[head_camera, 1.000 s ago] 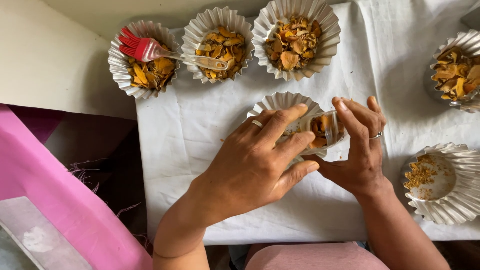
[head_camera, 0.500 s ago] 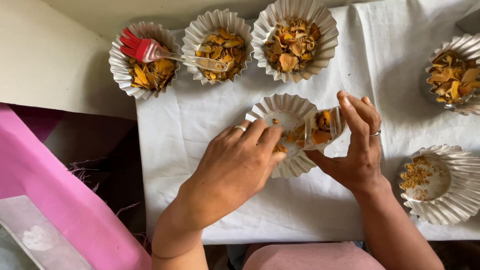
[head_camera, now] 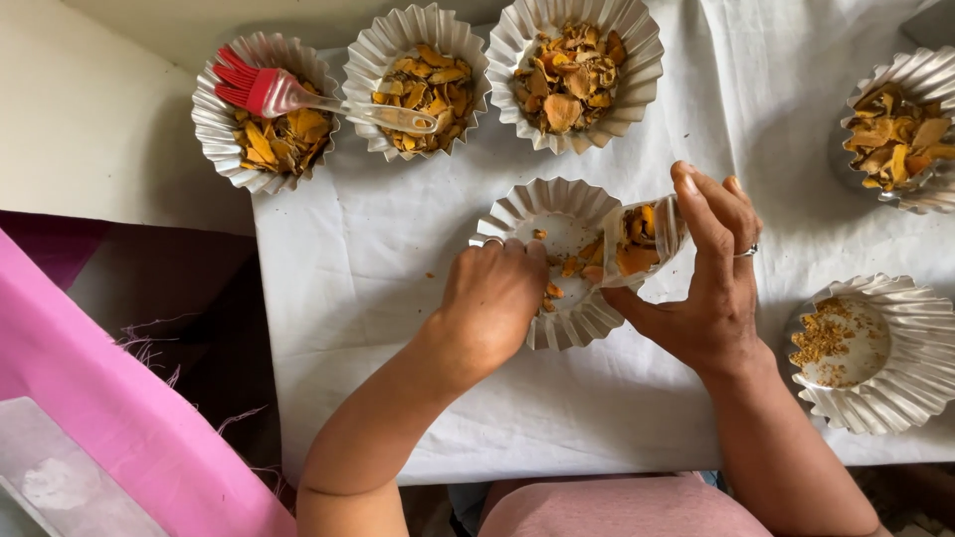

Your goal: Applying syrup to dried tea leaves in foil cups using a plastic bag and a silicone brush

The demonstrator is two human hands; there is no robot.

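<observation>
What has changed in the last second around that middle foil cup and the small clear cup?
The left hand has slid off the top of the middle foil cup to its near rim, uncovering the cup. The right hand has kept hold of the small clear cup, now tipped on its side at the rim, with orange pieces at its mouth. The other foil cups and red brush haven't moved.

Bare white cloth (head_camera: 358,298) lies open left of the left hand (head_camera: 492,298), and a clear strip runs along the near edge between both forearms. At the far edge, 3 fluted foil moulds (head_camera: 428,80) stand side by side, almost touching; a red brush (head_camera: 288,94) bridges the left 2. The right hand (head_camera: 711,288) and its clear bag (head_camera: 642,239) block the centre mould (head_camera: 562,264). On the right, 2 more moulds (head_camera: 875,353) leave a gap between them.
</observation>
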